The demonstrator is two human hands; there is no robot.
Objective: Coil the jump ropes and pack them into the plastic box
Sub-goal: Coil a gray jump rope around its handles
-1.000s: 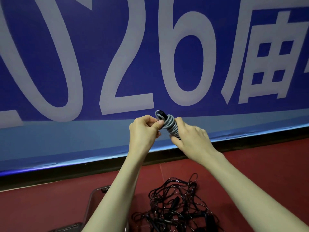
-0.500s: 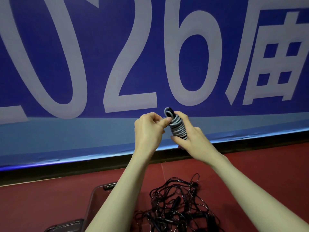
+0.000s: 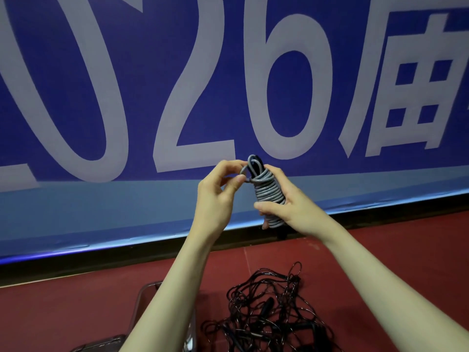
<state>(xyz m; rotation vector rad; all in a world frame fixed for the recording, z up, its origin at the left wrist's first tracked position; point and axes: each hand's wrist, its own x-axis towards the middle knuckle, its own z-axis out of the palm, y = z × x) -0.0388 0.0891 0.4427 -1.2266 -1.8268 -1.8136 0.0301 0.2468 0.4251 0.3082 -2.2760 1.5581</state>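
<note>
A grey jump rope [image 3: 267, 193] is wound into a tight coil round its black handles, whose tips show at the coil's top. My right hand [image 3: 291, 203] grips the coil from the right, thumb across its lower part. My left hand [image 3: 218, 196] pinches the rope's loose end at the upper left of the coil, thumb against forefinger. Both hands are raised in front of the banner. On the floor below lies a tangled pile of black jump ropes [image 3: 269, 313]. The clear plastic box [image 3: 142, 301] shows at the bottom, partly hidden behind my left forearm.
A large blue banner [image 3: 127, 97] with white numerals covers the wall ahead, with a dark baseboard under it. The floor [image 3: 380, 250] is red. A grey lid or box corner [image 3: 101, 345] lies at the bottom edge left of the box.
The coil has turned more upright in my right hand, and a loop of grey rope now stands at its top. My left hand has moved its pinch to the coil's upper left.
</note>
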